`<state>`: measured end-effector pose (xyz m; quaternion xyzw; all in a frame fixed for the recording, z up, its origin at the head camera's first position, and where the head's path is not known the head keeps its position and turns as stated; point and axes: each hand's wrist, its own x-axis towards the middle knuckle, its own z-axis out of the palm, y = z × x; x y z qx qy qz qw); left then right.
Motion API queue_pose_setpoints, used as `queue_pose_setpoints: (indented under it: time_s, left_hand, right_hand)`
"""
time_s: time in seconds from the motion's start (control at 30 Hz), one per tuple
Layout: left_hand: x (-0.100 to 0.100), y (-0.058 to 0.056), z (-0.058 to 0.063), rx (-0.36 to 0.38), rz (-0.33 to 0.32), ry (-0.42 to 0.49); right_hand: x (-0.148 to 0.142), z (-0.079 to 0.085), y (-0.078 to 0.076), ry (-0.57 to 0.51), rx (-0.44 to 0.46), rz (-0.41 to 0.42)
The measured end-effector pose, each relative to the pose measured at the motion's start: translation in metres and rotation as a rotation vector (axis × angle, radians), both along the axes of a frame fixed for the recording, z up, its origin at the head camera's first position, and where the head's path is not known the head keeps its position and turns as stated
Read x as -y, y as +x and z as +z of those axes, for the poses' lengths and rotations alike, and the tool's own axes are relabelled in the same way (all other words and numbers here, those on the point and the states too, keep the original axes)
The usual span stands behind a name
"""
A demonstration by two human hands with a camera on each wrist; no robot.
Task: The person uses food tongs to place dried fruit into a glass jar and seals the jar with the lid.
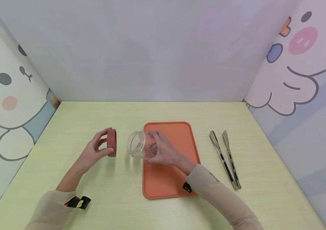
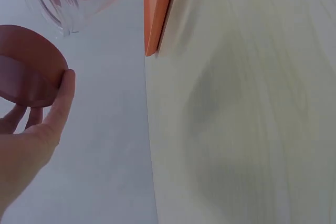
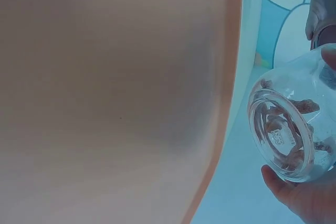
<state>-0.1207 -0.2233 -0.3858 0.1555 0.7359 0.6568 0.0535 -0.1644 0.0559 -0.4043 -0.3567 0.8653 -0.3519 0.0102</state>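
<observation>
My left hand (image 1: 90, 154) pinches a round reddish-brown jar lid (image 1: 111, 143) by its rim, thumb below and fingers above. The lid stands on edge, its hollow side toward the jar. With my right hand (image 1: 167, 151) I grip a clear jar (image 1: 137, 144) around its body, tipped onto its side in the air. Its uncovered mouth points left at the lid, with a small gap between them. In the right wrist view the jar's base (image 3: 281, 135) faces the camera, and brownish shapes show through the clear wall. The left wrist view shows the lid's inside (image 2: 31, 69).
Beneath the jar and right forearm lies an orange rectangular tray (image 1: 167, 183) on the pale wooden table (image 1: 117, 204). Metal tongs (image 1: 228, 161) with black grip parts lie right of the tray. Light walls with cartoon figures enclose the table's sides.
</observation>
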Motion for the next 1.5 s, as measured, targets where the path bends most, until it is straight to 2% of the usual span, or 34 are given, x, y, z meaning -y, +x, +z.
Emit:
queue_pose_setpoints:
  time_s: [0.13,0.27,0.4,0.53,0.87,1.5]
  left_hand:
    - [-0.009,0.0,0.001,-0.002,-0.021,-0.045]
    - [-0.016,-0.001,-0.001,-0.056,-0.037,-0.1]
    - [-0.021,-0.001,-0.002,-0.111,-0.019,-0.2]
    - [-0.025,-0.001,-0.004,-0.132,-0.011,-0.255]
    - [-0.032,-0.002,-0.009,-0.128,-0.04,-0.264]
    - [-0.043,-0.003,-0.01,-0.083,-0.058,-0.262]
  right_hand:
    - [0.001,0.0,0.002,0.041,-0.02,0.004]
    - [0.002,-0.001,0.003,0.054,-0.077,0.016]
    - [0.002,-0.001,0.004,0.068,-0.137,0.016]
    - [0.003,-0.001,0.005,0.083,-0.145,0.012]
    - [0.004,-0.001,0.006,0.116,-0.211,0.008]
    - [0.003,-0.001,0.008,0.159,-0.198,-0.003]
